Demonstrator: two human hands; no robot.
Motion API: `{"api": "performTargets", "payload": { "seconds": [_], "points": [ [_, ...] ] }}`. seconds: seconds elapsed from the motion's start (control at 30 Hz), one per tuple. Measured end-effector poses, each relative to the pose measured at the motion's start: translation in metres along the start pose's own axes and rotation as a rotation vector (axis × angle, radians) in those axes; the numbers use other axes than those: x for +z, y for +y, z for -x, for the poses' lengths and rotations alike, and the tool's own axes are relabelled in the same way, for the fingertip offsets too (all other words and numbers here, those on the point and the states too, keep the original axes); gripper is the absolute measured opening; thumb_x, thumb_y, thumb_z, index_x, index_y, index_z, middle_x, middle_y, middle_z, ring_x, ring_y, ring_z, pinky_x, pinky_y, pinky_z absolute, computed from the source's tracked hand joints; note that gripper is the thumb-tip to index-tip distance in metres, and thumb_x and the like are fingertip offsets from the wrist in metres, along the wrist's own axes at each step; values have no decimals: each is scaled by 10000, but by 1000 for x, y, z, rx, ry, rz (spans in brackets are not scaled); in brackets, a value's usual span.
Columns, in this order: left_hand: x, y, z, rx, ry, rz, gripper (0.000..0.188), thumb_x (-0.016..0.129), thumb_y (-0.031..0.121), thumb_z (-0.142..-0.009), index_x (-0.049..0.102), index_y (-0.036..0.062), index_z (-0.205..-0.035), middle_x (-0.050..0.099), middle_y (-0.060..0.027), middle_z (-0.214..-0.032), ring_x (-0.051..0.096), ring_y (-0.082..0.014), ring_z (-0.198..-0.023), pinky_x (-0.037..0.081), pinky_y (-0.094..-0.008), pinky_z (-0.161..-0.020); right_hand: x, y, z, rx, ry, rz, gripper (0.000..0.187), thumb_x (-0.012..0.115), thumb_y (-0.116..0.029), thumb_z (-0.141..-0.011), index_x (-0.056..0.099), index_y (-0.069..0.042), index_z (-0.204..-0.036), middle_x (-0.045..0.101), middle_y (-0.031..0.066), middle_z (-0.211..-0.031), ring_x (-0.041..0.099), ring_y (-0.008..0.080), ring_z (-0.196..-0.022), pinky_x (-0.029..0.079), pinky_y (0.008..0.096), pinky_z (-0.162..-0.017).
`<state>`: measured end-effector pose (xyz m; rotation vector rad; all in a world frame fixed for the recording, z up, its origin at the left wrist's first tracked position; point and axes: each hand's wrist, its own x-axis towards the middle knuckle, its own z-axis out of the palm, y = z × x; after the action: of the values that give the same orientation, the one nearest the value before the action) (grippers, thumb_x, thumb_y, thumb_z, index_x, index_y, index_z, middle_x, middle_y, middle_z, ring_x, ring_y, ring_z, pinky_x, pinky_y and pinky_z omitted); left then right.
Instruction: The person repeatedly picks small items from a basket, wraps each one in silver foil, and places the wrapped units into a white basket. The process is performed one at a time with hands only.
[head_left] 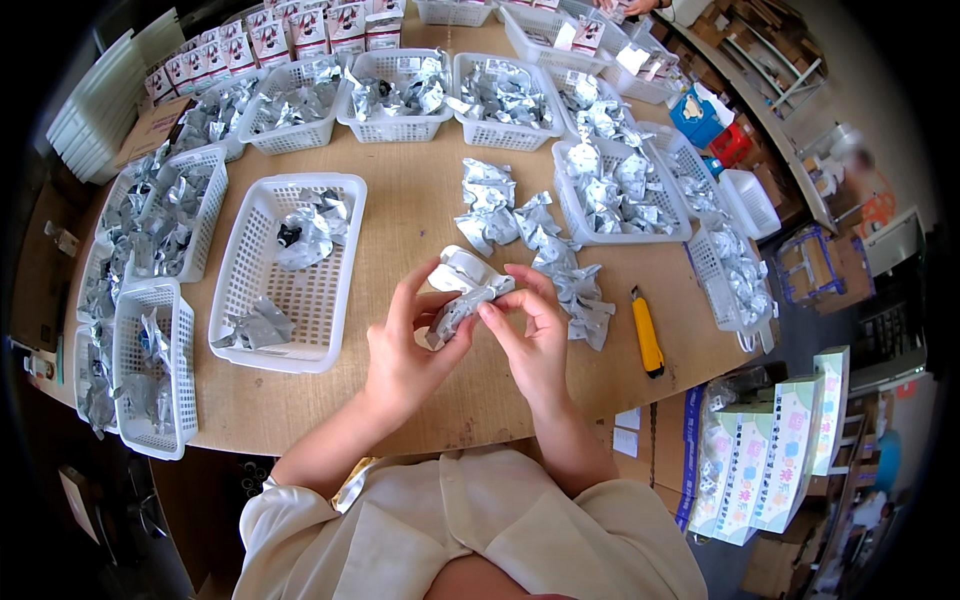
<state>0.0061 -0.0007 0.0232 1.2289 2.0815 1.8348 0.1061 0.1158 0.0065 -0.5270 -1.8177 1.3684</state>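
Observation:
Over the middle of the table, my left hand (403, 348) and my right hand (530, 335) pinch a crumpled silver packet (466, 304) between them. A smooth white rounded piece (462, 266) sits at the packet's far side, against my left fingers; what kind of thing it is I cannot make out. Just beyond my hands lies a loose pile of similar silver packets (545, 235). To the left is a white perforated basket (340, 290), with a few silver packets (315, 232) and a small black item among them. A yellow utility knife (646, 332) rests right of my right hand.
White baskets of silver packets ring the table, such as one at the far side (395, 125), one at the right (625, 238) and one at the left (185, 400). Small printed boxes (270, 42) stand at the back. Another person's hand (635, 7) shows at the far edge.

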Motion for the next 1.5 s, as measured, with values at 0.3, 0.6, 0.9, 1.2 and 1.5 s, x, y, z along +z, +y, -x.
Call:
{"api": "performTargets", "payload": {
  "seconds": [0.3,0.6,0.9,1.2,1.5],
  "points": [
    [1,-4,1,51,34,37,284,739,20,-765,693,-21,-1042,702,-135,-940,689,-183,-799,548,-278,-663,5,1,2,-42,38,-57,243,768,-103,-804,588,-39,-953,534,119,-1198,507,204,-1132,400,358,-957],
    [5,-18,8,-446,-3,840,208,645,37,-890,680,-49,-1077,693,-97,-970,632,-114,-855,505,-246,-773,26,13,15,43,177,-371,532,733,-34,-826,375,-39,-1219,525,126,-1166,540,170,-1049,455,290,-891],
    [10,-20,-2,-713,-19,1057,139,638,81,-903,704,-24,-965,703,-97,-888,668,-150,-795,555,-287,-718,18,30,22,-84,166,-277,456,645,-31,-887,388,-21,-1264,529,129,-1161,542,151,-1038,450,255,-853],
    [10,-14,1,-310,-46,525,173,694,58,-873,702,-47,-1010,704,-75,-906,613,-78,-798,500,-226,-681,-14,-12,-9,-720,-14,545,158,720,-191,-808,717,-150,-960,406,186,-1370,399,346,-1223,328,451,-1021],
    [8,-15,2,-288,-69,444,162,682,57,-883,696,-55,-999,702,-78,-901,615,-86,-786,500,-227,-675,-19,-10,-14,-235,-173,163,476,778,-127,-778,577,-71,-1206,582,106,-1168,564,222,-1064,442,363,-898]
  ]
}}
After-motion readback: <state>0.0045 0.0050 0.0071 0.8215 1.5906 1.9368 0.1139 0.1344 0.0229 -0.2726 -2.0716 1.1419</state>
